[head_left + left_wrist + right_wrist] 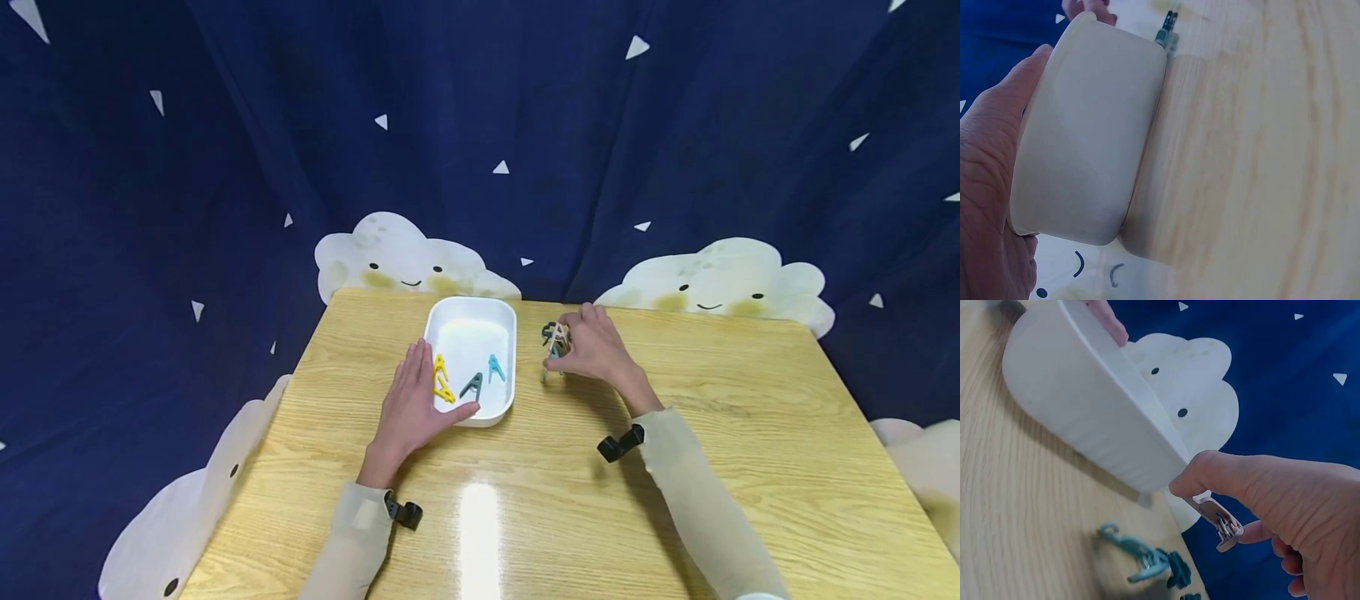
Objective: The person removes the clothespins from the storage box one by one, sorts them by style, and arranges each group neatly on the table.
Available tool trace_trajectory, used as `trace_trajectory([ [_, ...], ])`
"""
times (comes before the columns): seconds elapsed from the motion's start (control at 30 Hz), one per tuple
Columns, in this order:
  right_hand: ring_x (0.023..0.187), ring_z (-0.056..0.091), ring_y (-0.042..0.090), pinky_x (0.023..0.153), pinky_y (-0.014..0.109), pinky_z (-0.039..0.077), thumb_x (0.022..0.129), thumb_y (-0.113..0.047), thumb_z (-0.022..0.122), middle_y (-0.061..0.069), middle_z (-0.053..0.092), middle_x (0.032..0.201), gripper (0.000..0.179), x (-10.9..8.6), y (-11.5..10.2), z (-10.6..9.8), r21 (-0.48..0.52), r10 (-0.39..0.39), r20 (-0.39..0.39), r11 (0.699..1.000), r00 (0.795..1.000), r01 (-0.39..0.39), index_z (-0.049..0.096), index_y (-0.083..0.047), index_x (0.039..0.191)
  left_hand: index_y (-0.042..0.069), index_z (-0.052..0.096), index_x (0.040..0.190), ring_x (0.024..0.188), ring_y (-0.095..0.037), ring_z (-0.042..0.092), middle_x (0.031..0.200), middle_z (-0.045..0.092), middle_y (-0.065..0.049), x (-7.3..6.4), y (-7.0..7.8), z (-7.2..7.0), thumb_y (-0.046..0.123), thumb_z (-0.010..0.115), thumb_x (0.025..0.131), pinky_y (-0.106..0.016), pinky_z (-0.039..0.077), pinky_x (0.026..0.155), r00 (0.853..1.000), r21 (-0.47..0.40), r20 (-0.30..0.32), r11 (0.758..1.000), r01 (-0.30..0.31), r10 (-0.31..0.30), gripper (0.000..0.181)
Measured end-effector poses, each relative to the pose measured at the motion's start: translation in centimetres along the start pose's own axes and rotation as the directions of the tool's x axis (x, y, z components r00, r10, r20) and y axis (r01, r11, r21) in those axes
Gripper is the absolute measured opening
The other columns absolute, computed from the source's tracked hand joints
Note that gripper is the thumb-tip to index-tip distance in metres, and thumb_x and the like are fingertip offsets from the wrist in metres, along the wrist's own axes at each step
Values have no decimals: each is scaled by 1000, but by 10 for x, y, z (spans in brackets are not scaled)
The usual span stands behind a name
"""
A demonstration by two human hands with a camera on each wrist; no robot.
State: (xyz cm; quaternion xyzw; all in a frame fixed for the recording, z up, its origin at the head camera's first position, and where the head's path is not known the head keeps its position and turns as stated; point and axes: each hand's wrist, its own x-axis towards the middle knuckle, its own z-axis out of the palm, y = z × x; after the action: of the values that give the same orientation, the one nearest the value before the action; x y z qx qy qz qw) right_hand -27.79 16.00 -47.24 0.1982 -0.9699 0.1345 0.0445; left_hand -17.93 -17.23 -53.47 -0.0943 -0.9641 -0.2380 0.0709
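My left hand rests against the left side of a white plastic tub, fingers straight and thumb across its near rim. Inside lie two yellow clothespins, a dark green clothespin and a light blue clothespin. To the right of the tub, my right hand pinches a pale pinkish clothespin between thumb and fingers. Below it on the table are a teal clothespin and a dark green clothespin, partly hidden by the hand in the head view.
The wooden table ends at a dark blue curtain with white triangles and smiling clouds. A black wrist strap with a small camera sits on the right wrist, and another wrist camera on the left.
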Motion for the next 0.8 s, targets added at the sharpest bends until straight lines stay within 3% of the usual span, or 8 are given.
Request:
trace_trajectory([
  [0.37,97,44,38,83,45,41,69,-51,87,20,55,104,88,-15,25,13,-5,16,43,1000,999,-15,65,7,131,1,11,167,162,-30,6,176,4,-11,-1,-1,-1,93,57,76,-48,14,131,1000,-4,-21,1000,-15,15,137],
  [0.63,103,47,40,87,49,43,70,-50,89,23,59,117,84,-23,44,25,24,31,71,999,997,-33,66,4,129,1,10,167,163,-26,3,176,3,-11,-2,-1,0,93,58,76,-46,13,131,1000,-9,-19,1000,-7,7,138],
  [0.8,103,45,39,86,49,42,70,-52,89,22,58,116,87,-27,50,30,40,36,93,998,995,-40,66,3,132,2,8,167,162,-30,7,176,3,-10,-1,-2,1,94,57,76,-46,13,131,1000,-6,-18,1000,-7,7,138],
])
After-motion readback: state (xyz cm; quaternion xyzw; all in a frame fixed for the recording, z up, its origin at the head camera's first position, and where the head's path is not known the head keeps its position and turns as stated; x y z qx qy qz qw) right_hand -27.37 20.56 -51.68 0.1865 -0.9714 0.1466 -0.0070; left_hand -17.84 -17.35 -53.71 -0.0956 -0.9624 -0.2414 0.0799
